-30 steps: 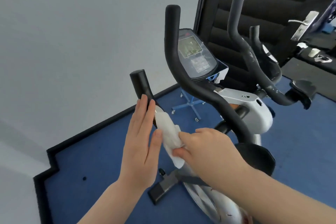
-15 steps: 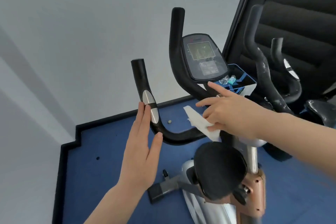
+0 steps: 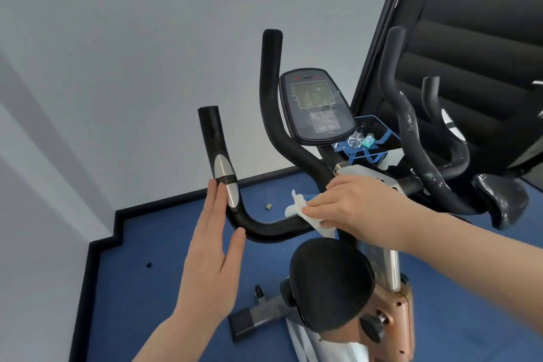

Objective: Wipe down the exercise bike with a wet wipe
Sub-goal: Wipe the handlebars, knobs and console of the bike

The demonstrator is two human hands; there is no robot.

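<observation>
The exercise bike stands below me, with black curved handlebars [image 3: 264, 229], a console [image 3: 316, 106] and a black saddle [image 3: 330, 282]. My right hand [image 3: 361, 206] holds a crumpled white wet wipe [image 3: 305, 211] against the handlebar near the centre stem. My left hand [image 3: 213, 250] is flat with straight fingers, and its fingertips touch the left grip beside the silver pulse sensor [image 3: 224, 182].
A white wall rises on the left and meets blue carpet edged in black. A blue wire basket [image 3: 368, 141] with small items hangs behind the console. A dark padded panel [image 3: 476, 67] leans at the right. A small object [image 3: 268, 206] lies on the floor.
My right hand carried the wipe from the left grip along the bar toward the centre stem. The view tilted, and my left hand stayed flat against the left grip.
</observation>
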